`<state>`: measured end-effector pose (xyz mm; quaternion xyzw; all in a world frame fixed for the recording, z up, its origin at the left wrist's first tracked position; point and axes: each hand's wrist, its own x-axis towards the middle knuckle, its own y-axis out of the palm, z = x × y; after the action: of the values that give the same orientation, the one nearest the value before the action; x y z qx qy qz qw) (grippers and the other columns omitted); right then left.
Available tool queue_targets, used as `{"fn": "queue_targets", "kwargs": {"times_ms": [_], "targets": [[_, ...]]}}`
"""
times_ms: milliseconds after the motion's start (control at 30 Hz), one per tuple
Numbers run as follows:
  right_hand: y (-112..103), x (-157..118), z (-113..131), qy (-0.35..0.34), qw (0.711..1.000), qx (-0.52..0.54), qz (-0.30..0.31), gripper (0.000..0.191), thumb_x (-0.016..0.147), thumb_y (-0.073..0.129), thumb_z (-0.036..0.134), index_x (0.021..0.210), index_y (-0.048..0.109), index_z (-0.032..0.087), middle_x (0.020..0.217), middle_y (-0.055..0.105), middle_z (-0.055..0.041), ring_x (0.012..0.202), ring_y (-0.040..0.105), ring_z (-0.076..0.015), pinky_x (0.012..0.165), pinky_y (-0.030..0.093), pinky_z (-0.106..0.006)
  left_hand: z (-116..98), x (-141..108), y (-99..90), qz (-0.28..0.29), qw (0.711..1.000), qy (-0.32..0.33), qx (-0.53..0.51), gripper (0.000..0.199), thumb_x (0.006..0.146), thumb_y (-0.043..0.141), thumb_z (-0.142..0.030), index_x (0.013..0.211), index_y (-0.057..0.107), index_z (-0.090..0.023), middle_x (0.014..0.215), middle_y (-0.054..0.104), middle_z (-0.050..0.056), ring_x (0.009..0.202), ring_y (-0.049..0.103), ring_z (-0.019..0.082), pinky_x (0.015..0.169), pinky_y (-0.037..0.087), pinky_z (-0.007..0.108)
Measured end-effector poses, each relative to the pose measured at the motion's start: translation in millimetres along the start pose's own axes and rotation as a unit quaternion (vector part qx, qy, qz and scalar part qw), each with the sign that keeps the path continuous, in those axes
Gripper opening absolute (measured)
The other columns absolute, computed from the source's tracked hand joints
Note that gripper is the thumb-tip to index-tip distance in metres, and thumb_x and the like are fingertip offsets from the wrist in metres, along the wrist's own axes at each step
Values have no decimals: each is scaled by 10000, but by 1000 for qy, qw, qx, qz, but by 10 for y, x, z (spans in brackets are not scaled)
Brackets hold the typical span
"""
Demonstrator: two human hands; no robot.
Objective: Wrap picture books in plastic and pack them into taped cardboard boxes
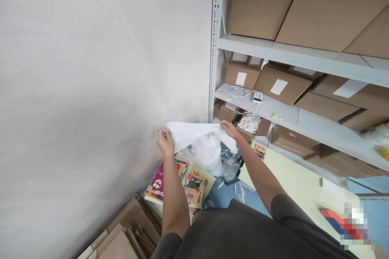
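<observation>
A thin white sheet (190, 132) stretches between my two hands, its top edge pulled nearly straight and its right part hanging in folds. Whether it is plastic or cloth I cannot make out. My left hand (166, 142) pinches its left end near the wall. At the other end my right hand (229, 128) grips it, close to the shelf rack. Below the sheet stands a bulging white plastic bag (209, 156), partly covered by it. Books with a purple cover (157, 184) and a stack of pink-covered booklets (193, 188) lie under my left forearm.
A metal shelf rack (264, 50) with cardboard boxes (267, 4) rises on the right; a white cable (238, 91) lies on one shelf. A pale yellow table (291, 182) runs below it. Flattened cardboard (118, 247) leans along the wall (91, 89). White scraps litter the blue floor (223, 198).
</observation>
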<state>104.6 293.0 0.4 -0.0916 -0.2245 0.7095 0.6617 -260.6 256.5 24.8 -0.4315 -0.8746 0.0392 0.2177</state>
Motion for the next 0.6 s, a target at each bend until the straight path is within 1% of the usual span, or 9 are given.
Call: {"fn": "queue_targets", "kwargs": {"times_ms": [100, 167, 267, 333, 367, 400, 467, 500, 600], "targets": [[-47, 61, 79, -14, 999, -39, 34, 226, 892, 536, 402, 914, 673, 224, 770, 676, -2, 745, 582, -193, 725, 466, -286, 26, 52, -57, 7, 1000, -1, 29, 179, 1004, 538, -321, 1091, 635, -198, 764, 660, -11, 708, 639, 151, 721, 449, 248], [-83, 84, 128, -10, 997, -45, 65, 280, 895, 585, 469, 948, 697, 219, 768, 681, -1, 717, 568, -186, 694, 455, -279, 47, 81, -89, 5, 999, -10, 50, 163, 1003, 536, -297, 1084, 638, -200, 767, 660, -10, 717, 638, 158, 736, 448, 256], [-184, 68, 161, 13, 987, -25, 158, 387, 838, 675, 582, 876, 729, 200, 753, 679, 4, 695, 561, -174, 640, 429, -262, 88, 116, -118, 10, 997, -24, 74, 150, 999, 541, -276, 1081, 643, -202, 771, 652, -9, 702, 618, 164, 744, 447, 267], [-289, 29, 144, 37, 975, -21, 220, 427, 757, 752, 613, 803, 733, 189, 706, 652, 18, 662, 546, -163, 602, 400, -250, 116, 135, -119, 10, 996, -32, 86, 149, 996, 548, -270, 1084, 647, -203, 781, 647, -6, 699, 609, 169, 757, 451, 274], [-349, 3, 122, 46, 970, -23, 236, 434, 723, 779, 615, 776, 731, 187, 685, 638, 25, 647, 537, -157, 588, 387, -245, 128, 145, -114, 10, 995, -35, 92, 149, 994, 552, -268, 1086, 650, -203, 786, 646, -4, 702, 607, 172, 766, 454, 279], [-409, -27, 93, 51, 969, -26, 241, 435, 704, 792, 613, 760, 728, 186, 675, 629, 30, 636, 530, -152, 581, 379, -243, 140, 153, -104, 9, 995, -37, 96, 149, 993, 555, -267, 1088, 652, -203, 792, 646, -1, 706, 607, 174, 775, 457, 283], [-522, -97, 18, 49, 973, -32, 221, 430, 714, 773, 617, 748, 720, 192, 679, 628, 29, 633, 526, -151, 583, 377, -246, 160, 169, -73, 10, 994, -42, 100, 151, 992, 561, -265, 1091, 655, -202, 805, 649, 5, 716, 608, 178, 789, 463, 290], [-570, -138, -23, 48, 978, -39, 198, 431, 737, 748, 626, 744, 712, 196, 683, 628, 25, 638, 526, -155, 586, 379, -250, 169, 175, -53, 11, 994, -43, 102, 150, 991, 562, -262, 1091, 655, -201, 814, 652, 9, 723, 610, 178, 796, 464, 292], [-672, -272, -126, 54, 990, -80, 104, 455, 803, 667, 658, 695, 643, 216, 657, 590, 17, 648, 513, -169, 585, 367, -259, 197, 183, 19, 4, 993, -40, 108, 151, 988, 559, -255, 1089, 656, -197, 833, 662, 19, 745, 616, 182, 813, 471, 302]]}}
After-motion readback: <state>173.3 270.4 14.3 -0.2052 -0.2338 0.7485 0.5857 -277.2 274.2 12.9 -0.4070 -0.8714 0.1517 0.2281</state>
